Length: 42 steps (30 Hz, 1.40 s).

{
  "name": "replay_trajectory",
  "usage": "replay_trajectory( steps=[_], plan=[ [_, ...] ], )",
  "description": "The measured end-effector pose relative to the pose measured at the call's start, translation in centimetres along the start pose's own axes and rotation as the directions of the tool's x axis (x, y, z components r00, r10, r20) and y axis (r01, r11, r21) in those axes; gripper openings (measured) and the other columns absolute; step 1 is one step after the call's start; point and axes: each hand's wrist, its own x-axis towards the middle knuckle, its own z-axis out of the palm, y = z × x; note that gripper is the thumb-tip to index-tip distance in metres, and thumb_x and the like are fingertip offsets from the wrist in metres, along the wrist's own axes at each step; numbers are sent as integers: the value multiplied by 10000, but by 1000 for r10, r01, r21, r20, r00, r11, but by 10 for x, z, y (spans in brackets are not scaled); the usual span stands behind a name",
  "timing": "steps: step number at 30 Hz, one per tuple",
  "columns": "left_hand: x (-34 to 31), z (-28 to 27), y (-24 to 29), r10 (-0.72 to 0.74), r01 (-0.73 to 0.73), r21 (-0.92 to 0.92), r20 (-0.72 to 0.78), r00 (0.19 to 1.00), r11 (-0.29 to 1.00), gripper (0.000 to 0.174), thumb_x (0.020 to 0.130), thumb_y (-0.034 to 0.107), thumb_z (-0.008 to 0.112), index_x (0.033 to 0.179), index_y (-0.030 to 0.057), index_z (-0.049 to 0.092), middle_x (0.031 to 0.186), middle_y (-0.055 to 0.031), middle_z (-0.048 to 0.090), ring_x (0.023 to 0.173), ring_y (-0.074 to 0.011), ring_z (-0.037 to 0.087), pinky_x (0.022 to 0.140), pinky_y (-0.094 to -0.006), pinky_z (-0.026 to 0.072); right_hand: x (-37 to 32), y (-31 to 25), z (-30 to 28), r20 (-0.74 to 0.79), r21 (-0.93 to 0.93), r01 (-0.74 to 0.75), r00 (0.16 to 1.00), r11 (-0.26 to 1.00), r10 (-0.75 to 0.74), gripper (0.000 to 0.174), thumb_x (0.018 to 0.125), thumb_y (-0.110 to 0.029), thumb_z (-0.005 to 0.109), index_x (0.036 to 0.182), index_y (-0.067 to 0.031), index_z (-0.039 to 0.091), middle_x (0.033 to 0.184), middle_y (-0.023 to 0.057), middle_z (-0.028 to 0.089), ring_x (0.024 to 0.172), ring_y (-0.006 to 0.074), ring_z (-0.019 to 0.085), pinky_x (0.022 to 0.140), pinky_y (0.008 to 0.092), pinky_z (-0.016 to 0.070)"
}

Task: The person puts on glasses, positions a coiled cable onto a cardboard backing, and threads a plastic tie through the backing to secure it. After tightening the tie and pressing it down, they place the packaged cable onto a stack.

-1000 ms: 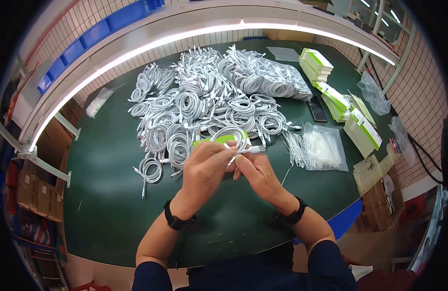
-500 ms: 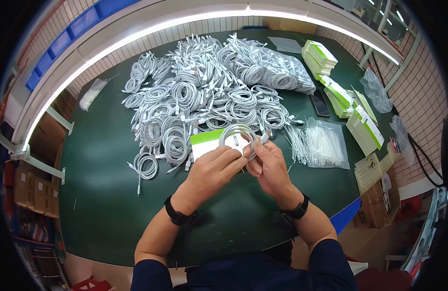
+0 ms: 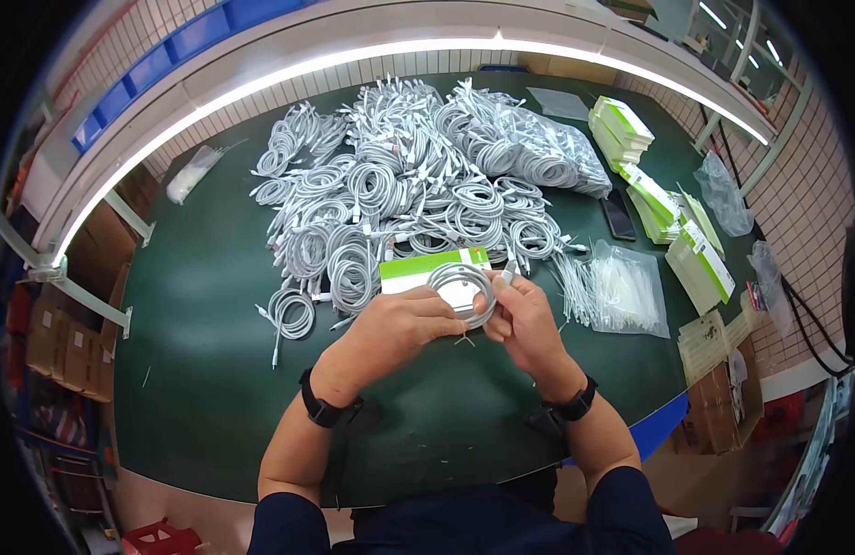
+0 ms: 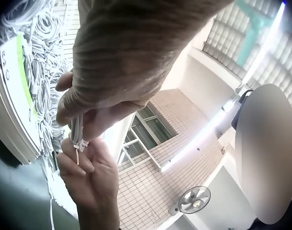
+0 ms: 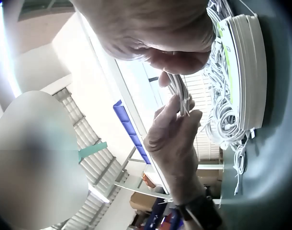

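A coil of grey cable (image 3: 457, 269) is held up between both hands above the table. My left hand (image 3: 399, 326) pinches its lower left side between thumb and fingers. On its right side, my right hand (image 3: 529, 324) grips the coil, with a white plug (image 3: 509, 272) sticking up past the thumb. A thin white tie (image 4: 77, 152) shows on the coil between the hands in the left wrist view. Just behind the coil lies a stack of green-and-white cards (image 3: 407, 268), partly covered by it in the head view; the right wrist view shows the stack's pale edges.
A large pile of coiled cables (image 3: 376, 190) fills the back of the table, and a loose coil (image 3: 291, 314) lies front left. To the right are a bag of white ties (image 3: 626, 289), a phone (image 3: 618, 215) and more green-and-white card stacks (image 3: 701, 264). A light strip (image 3: 501, 43) arches overhead.
The hands were close together over the coil; now they are farther apart. The plug pointed right and now points up. More of the card stack shows behind the coil.
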Motion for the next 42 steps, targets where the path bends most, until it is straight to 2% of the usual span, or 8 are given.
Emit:
replay_trajectory(
  steps=[3,11,15,19,27,30,37,42],
  plan=[
    [-5,-1,0,-48,49,-33,40,998,998,320,776,-5,748,1066,127,774,1081,-28,749,1014,-261,723,841,-389,600,2,2,0,52,-406,123,992,906,-111,269,1109,-166,555,1282,22,639,871,-6,648,565,32,482,510,216,428],
    [5,1,14,66,119,278,-574,816,953,210,832,-49,777,1013,58,763,1124,-119,715,1071,-280,707,867,-388,575,9,-1,-5,-165,85,224,964,971,-208,329,1118,-199,560,1332,43,622,931,11,652,638,76,579,608,272,541],
    [-2,22,37,-645,477,-469,-309,699,743,234,1020,163,694,1170,-15,714,1171,-115,705,1041,-182,686,828,-318,553,6,-3,3,-208,147,314,937,938,-281,336,1124,-208,549,1336,43,620,934,18,656,647,88,594,617,275,553],
    [-1,50,21,-751,322,-872,-75,656,368,519,1141,351,428,1300,-101,625,1102,-112,732,989,-178,692,893,-339,555,-1,18,15,-150,55,244,961,968,-234,340,1121,-218,552,1329,41,627,964,30,683,658,91,612,633,268,562],
    [-17,51,10,-744,-79,-982,76,664,-172,532,1167,388,371,1440,-40,530,895,-35,662,829,-133,613,843,-324,519,-6,38,23,70,-147,33,997,989,-23,376,1124,-230,525,1378,32,619,927,5,679,631,64,568,575,234,497],
    [-19,42,5,-878,-66,-970,182,442,-234,534,1160,411,385,1488,11,517,818,-21,608,707,-127,528,751,-335,481,-6,47,19,172,-27,-20,985,999,24,378,1132,-240,514,1391,18,608,894,-6,650,615,53,514,559,233,456],
    [-25,10,1,-730,309,-947,273,626,-89,499,1138,338,455,1383,-71,602,709,-42,584,577,-131,531,767,-332,580,-17,37,33,159,328,-158,981,931,111,343,1149,-242,473,1408,-38,568,897,6,645,601,32,474,539,221,417],
    [-25,25,-2,-787,370,-928,260,559,-44,493,1103,340,568,1328,-93,635,630,11,513,504,-84,448,665,-288,525,-10,51,21,85,40,-10,996,999,6,347,1149,-247,470,1383,-18,584,958,44,689,577,38,497,516,207,423]
  ],
)
